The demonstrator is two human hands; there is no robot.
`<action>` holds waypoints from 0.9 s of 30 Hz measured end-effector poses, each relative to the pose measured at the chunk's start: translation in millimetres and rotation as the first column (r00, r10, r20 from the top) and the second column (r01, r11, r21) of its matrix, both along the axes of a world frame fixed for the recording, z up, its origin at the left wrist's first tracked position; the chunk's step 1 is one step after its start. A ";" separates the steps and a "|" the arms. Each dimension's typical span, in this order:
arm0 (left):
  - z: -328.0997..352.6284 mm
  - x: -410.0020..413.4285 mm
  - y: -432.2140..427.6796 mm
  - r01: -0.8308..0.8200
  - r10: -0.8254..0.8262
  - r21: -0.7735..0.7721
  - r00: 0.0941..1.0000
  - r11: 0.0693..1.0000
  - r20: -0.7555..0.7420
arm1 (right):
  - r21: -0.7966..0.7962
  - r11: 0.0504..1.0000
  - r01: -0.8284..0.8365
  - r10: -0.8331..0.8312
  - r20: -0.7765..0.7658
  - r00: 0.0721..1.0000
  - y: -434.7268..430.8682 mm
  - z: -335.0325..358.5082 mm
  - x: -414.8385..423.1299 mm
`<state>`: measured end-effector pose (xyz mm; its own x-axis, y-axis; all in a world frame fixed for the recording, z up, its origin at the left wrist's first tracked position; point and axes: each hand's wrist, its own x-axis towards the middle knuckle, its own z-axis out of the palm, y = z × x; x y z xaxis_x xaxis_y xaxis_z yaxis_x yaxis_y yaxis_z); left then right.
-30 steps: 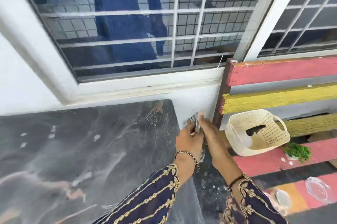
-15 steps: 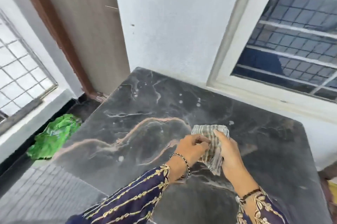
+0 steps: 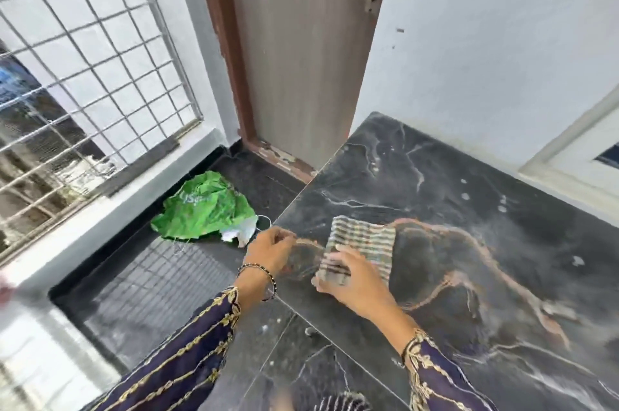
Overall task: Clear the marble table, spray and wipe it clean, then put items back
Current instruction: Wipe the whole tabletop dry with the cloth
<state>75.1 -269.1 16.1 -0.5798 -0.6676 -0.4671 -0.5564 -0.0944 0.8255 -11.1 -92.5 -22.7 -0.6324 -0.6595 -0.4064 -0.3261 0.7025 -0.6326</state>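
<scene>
The black marble table (image 3: 469,209) with pale and orange veins fills the right half of the view, with white spots near its far side. A folded striped cloth (image 3: 365,239) lies flat on it near the left edge. My right hand (image 3: 351,280) presses on the cloth's near end with fingers spread. My left hand (image 3: 269,248) hovers at the table's left edge, just left of the cloth, fingers loosely curled and holding nothing.
A crumpled green plastic bag (image 3: 204,209) lies on the dark floor left of the table. A brown-framed door (image 3: 301,59) stands behind it, and a metal grille (image 3: 83,59) lines the left side. A white wall backs the table.
The view swung left from the window and bench to the table's left end. Both hands held the cloth before; now it lies on the marble under my right hand and the left has let go.
</scene>
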 end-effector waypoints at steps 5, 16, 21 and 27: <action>-15.3 6.2 -16.3 -0.059 0.058 0.070 0.998 0.996 0.015 | -0.091 0.983 0.160 -0.181 -0.316 0.931 -5.0 -11.9 -6.1; -26.8 21.4 -51.7 -0.248 0.253 0.120 0.967 0.961 -0.030 | 0.186 0.980 0.067 0.056 -0.588 0.807 -84.6 -49.7 -16.8; -20.8 29.7 -67.9 -0.358 0.359 0.026 0.930 0.933 -0.075 | 0.163 0.929 -0.331 0.360 -0.601 0.714 -124.8 -52.6 14.7; -11.0 33.4 -65.9 -0.366 0.362 -0.058 0.930 0.929 -0.068 | 0.153 0.731 -0.665 0.597 -0.615 0.515 -84.7 -67.2 62.7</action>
